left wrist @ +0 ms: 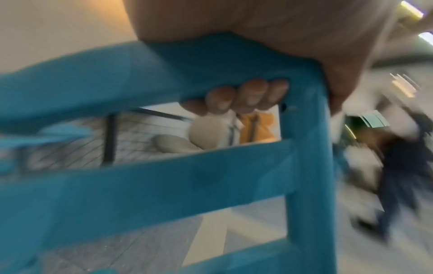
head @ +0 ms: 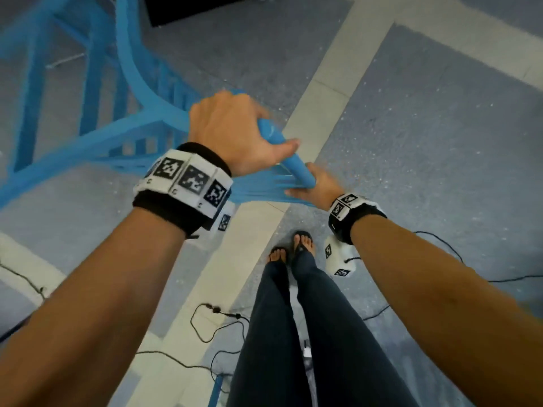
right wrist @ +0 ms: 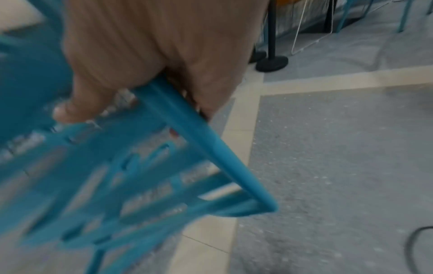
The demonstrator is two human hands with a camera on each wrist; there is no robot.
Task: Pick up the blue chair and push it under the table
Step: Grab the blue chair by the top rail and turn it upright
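The blue chair [head: 97, 118] with a slatted seat and back hangs tilted in front of me, its legs reaching up and to the left in the head view. My left hand [head: 235, 127] grips a rounded blue rail of the chair. In the left wrist view its fingertips [left wrist: 246, 94] curl under the top rail [left wrist: 140, 74]. My right hand [head: 308, 186] holds the lower end of the same rail, beside the slats. The right wrist view shows it wrapped round the blue tube [right wrist: 187, 129] at the edge of the slatted panel. No table shows in any view.
My legs and sandalled feet [head: 293, 248] stand right below the chair on a grey floor with pale stripes [head: 323, 92]. Black cables [head: 217, 312] trail across the floor near my feet. Black post bases [right wrist: 271, 63] and other blue chair legs [right wrist: 405, 16] stand further off.
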